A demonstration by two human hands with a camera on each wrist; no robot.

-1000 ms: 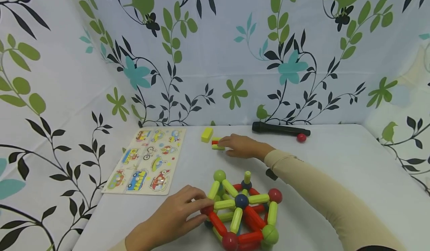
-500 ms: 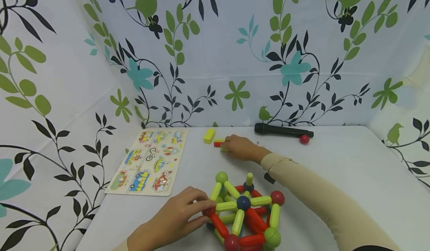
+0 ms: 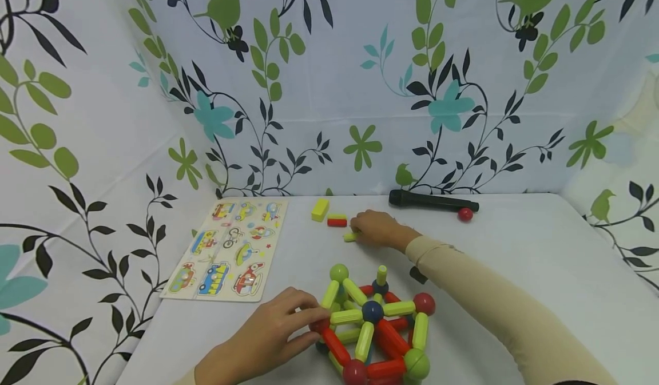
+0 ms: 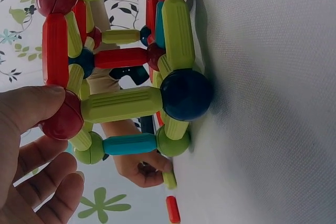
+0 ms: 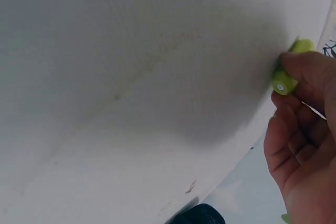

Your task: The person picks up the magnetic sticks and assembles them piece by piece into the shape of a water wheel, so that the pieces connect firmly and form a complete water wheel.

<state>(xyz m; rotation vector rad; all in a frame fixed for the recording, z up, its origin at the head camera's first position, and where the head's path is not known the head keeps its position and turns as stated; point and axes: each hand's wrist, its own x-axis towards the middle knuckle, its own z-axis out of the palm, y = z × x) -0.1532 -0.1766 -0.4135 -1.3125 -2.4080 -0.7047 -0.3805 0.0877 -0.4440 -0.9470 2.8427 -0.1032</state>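
Observation:
A framework of magnetic sticks and balls (image 3: 373, 312), red, yellow-green and dark blue, stands on the table in front of me. At its left corner my left hand (image 3: 280, 328) holds a red ball (image 4: 62, 116) between thumb and forefinger; its other fingers hang loosely curled in the left wrist view. Farther back, my right hand (image 3: 380, 229) pinches a yellow-green magnetic stick (image 5: 285, 81) between thumb and finger, close to the white tabletop. A pale magnet disc shows at the stick's end. In the head view the hand covers most of that stick.
Left of the right hand lie a red stick (image 3: 337, 223), another yellow-green stick (image 3: 337, 215) and a yellow block (image 3: 320, 209). A vehicle puzzle board (image 3: 239, 268) lies at the left. At the back are a black microphone (image 3: 435, 201) and a loose red ball (image 3: 465, 214).
My right hand has picked out one yellow-green stick from the small group and drawn it slightly right and nearer, leaving the red stick uncovered. The left hand keeps its hold on the red ball.

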